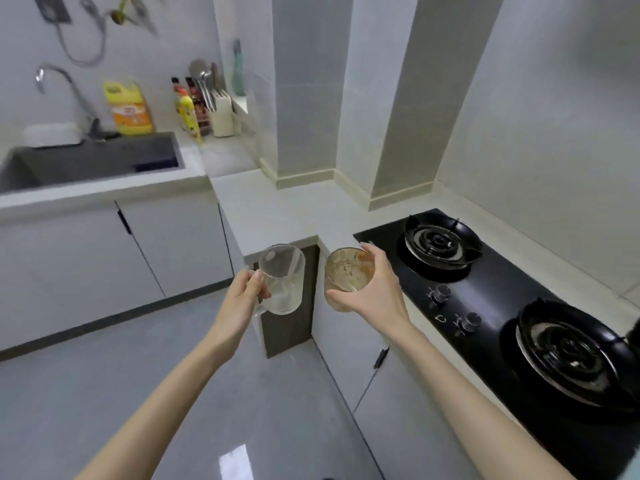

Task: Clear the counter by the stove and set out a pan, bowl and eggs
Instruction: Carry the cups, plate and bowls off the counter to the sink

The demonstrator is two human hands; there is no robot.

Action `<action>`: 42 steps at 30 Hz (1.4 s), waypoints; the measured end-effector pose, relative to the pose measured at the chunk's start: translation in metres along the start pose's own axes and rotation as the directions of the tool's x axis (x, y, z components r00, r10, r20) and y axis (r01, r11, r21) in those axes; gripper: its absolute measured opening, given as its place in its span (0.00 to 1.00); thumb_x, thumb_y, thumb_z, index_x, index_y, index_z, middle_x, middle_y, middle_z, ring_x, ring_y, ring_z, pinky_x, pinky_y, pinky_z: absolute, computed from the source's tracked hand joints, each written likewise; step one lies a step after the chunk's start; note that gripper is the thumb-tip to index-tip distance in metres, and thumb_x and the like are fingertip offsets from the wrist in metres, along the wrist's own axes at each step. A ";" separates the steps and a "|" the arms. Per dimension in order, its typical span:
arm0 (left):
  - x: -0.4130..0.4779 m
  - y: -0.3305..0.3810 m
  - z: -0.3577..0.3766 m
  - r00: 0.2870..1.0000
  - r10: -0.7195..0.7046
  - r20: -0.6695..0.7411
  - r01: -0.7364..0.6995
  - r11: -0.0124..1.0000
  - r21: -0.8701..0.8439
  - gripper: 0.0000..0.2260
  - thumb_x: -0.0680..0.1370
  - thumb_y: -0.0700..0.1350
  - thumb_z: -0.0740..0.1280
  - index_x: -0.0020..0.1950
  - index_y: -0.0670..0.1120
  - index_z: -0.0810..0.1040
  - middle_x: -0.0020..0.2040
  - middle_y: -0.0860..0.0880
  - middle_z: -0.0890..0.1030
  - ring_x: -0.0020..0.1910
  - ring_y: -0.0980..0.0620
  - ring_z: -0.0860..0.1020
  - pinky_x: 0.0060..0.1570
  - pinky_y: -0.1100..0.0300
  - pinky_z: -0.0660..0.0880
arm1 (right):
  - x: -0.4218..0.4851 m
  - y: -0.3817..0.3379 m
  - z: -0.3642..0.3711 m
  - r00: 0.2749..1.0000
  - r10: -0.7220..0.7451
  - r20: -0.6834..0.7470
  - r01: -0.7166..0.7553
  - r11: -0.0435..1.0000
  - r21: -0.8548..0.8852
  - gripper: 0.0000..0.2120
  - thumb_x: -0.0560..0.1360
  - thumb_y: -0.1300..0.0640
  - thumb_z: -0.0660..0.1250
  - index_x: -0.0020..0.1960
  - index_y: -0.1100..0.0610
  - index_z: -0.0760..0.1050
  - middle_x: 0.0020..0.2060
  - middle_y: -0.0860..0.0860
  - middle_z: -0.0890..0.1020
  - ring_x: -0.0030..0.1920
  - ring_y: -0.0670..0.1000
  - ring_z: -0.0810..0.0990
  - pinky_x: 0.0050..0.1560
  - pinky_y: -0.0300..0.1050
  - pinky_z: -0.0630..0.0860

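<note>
My left hand (242, 292) grips the handle of a clear glass mug (284, 278), held in the air over the floor in front of the counter corner. My right hand (374, 285) holds a brownish tinted glass (349, 271) with pale residue inside, fingers curled round its far side and thumb under it. Both glasses hang side by side, just left of the black two-burner gas stove (502, 292). The white counter (277, 206) beside the stove lies behind them. No pan, bowl or eggs are in view.
A dark sink (93, 164) with a tap (65, 91) lies at the far left. Behind it stand a yellow jug (128, 109), sauce bottles (188, 105) and a white knife block (220, 112). White cabinets run below the counters, with grey floor underneath.
</note>
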State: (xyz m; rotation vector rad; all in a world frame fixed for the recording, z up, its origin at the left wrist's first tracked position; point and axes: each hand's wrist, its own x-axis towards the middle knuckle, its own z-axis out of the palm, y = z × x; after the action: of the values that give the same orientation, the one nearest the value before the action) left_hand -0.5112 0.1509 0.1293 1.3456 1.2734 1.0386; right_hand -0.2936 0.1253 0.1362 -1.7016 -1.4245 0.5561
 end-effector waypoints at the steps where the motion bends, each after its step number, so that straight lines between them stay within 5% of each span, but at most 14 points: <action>1: 0.010 -0.003 -0.018 0.999 -0.010 -0.039 0.010 1.000 -0.004 0.14 0.83 0.49 0.54 0.42 0.43 0.68 0.42 0.47 0.74 0.43 0.54 0.71 0.44 0.66 0.66 | 0.013 -0.011 0.018 1.000 -0.023 0.021 0.022 1.000 0.014 0.45 0.59 0.48 0.79 0.70 0.45 0.60 0.65 0.44 0.71 0.64 0.46 0.71 0.62 0.42 0.69; 13: 0.159 -0.027 -0.161 0.968 -0.057 -0.243 0.040 0.997 -0.072 0.13 0.83 0.49 0.54 0.42 0.45 0.68 0.39 0.52 0.73 0.41 0.56 0.70 0.46 0.62 0.64 | 0.175 -0.086 0.188 0.969 -0.175 0.173 0.164 0.983 0.081 0.45 0.58 0.46 0.80 0.69 0.44 0.60 0.63 0.45 0.72 0.61 0.46 0.72 0.55 0.38 0.69; 19: 0.260 -0.023 -0.215 0.963 -0.055 -0.262 0.032 0.995 -0.093 0.13 0.83 0.48 0.53 0.42 0.45 0.69 0.39 0.50 0.73 0.42 0.56 0.72 0.59 0.56 0.63 | 0.274 -0.124 0.252 0.959 -0.203 0.199 0.188 0.978 0.091 0.44 0.59 0.47 0.80 0.68 0.43 0.60 0.62 0.46 0.71 0.60 0.46 0.72 0.53 0.38 0.70; 25: 0.370 -0.022 -0.268 0.957 -0.045 -0.288 -0.004 0.986 -0.168 0.13 0.83 0.47 0.54 0.41 0.46 0.69 0.37 0.52 0.74 0.43 0.54 0.73 0.62 0.52 0.62 | 0.372 -0.157 0.315 0.969 -0.182 0.169 0.170 0.982 0.083 0.42 0.58 0.47 0.80 0.66 0.42 0.62 0.61 0.44 0.71 0.59 0.46 0.73 0.56 0.40 0.72; 42: 0.673 0.009 -0.390 0.998 0.066 0.003 -0.063 0.960 -0.273 0.13 0.83 0.44 0.54 0.40 0.46 0.68 0.36 0.50 0.73 0.39 0.55 0.71 0.46 0.59 0.66 | 0.566 -0.234 0.453 0.995 -0.027 -0.094 0.034 0.997 0.067 0.42 0.58 0.46 0.81 0.66 0.43 0.63 0.61 0.44 0.72 0.57 0.44 0.72 0.53 0.38 0.69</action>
State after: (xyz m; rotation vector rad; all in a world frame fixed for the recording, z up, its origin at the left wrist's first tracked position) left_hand -0.8343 0.8570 0.1758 1.1855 1.0390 1.2024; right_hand -0.6320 0.8071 0.1688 -1.6280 -1.3480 0.4969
